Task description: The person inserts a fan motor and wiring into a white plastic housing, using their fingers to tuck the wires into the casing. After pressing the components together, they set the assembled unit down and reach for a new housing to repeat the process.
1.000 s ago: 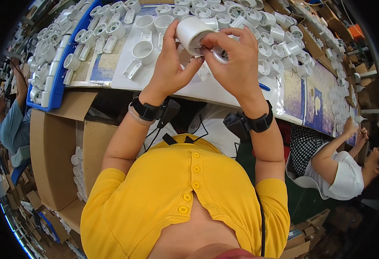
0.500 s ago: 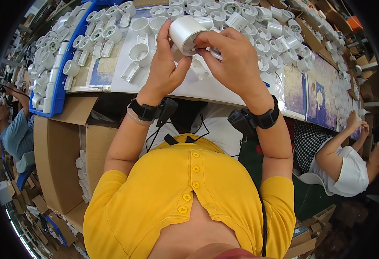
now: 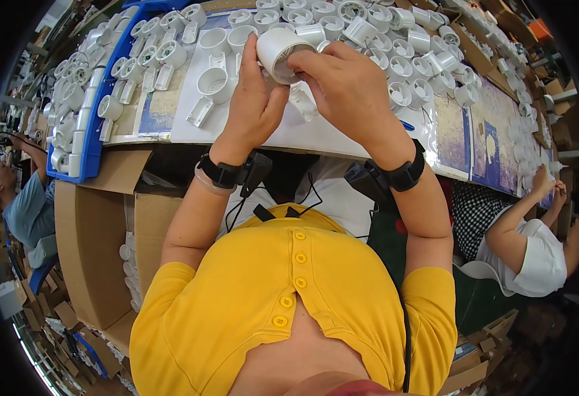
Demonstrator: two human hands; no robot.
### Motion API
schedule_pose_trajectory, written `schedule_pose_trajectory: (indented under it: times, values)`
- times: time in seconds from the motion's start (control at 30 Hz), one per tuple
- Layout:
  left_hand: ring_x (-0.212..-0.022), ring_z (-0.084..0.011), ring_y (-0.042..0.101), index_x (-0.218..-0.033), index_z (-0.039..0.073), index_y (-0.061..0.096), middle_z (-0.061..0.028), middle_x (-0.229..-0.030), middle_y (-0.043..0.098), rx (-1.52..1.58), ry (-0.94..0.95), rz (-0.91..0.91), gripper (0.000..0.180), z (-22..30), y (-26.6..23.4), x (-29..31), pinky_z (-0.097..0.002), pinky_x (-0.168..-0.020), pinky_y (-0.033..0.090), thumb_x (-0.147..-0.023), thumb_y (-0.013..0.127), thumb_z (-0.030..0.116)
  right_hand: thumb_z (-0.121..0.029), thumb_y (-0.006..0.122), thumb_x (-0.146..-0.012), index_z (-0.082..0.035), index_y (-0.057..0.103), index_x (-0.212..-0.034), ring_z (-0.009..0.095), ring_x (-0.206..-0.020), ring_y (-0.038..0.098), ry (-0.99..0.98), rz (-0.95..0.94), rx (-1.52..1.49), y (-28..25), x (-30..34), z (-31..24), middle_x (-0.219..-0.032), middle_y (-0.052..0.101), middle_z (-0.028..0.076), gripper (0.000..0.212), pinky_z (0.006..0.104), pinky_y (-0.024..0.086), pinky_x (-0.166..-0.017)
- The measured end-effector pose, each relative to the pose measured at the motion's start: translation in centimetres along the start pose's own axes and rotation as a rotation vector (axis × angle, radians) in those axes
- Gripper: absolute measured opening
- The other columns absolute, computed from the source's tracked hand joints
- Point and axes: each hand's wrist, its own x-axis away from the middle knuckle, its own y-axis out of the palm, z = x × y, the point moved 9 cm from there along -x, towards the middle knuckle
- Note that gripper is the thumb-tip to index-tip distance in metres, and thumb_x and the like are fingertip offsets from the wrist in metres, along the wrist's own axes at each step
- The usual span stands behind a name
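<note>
Above the near edge of the table, my left hand is closed round the side of a white round plastic housing, its open end tilted toward my right hand. My right hand reaches its bent fingers and thumb into that open end; what they pinch inside is hidden. Just left of my left hand, a white round housing with a rectangular arm lies on the white tabletop. Between my hands, another white rectangular part shows on the table.
Many white housings crowd the far side of the table. A blue tray of similar parts stands at the left. An open cardboard box is beside me, lower left. Co-workers sit at the left and right.
My right fingers have moved deeper into the opening of the housing, and my right wrist has shifted slightly. The left hand still holds the housing in nearly the same place.
</note>
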Motion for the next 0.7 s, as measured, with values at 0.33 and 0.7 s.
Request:
schedule_pose_trajectory:
  times: [0.33, 0.7]
  values:
    - [-0.121, -0.0353, 0.048, -0.146, -0.004, 0.011, -0.0249, -0.134, 0.042, -0.065, -0.083, -0.101, 0.074, -3.1, 1.4, 2.2, -0.0374, -0.101, 0.039, -0.085, 0.053, 0.008, -0.006, 0.072, -0.074, -0.013, 0.071, -0.090, 0.019, -0.077, 0.059, 0.260, 0.021, -0.369, 3.8, 4.3, 3.7, -0.078, 0.067, -0.001, 0.017, 0.0296, 0.048, -0.067]
    - [-0.122, -0.0267, 0.044, -0.147, -0.002, 0.009, -0.0189, -0.137, 0.037, 0.275, -0.203, -0.094, 0.071, -4.8, 2.0, 2.8, -0.0347, -0.102, 0.037, -0.087, 0.048, 0.002, -0.010, 0.072, -0.074, -0.014, 0.071, -0.086, 0.020, -0.076, 0.054, 0.190, 0.052, -0.271, 4.5, 4.9, 2.5, -0.086, 0.066, 0.000, 0.012, 0.0327, 0.042, -0.076]
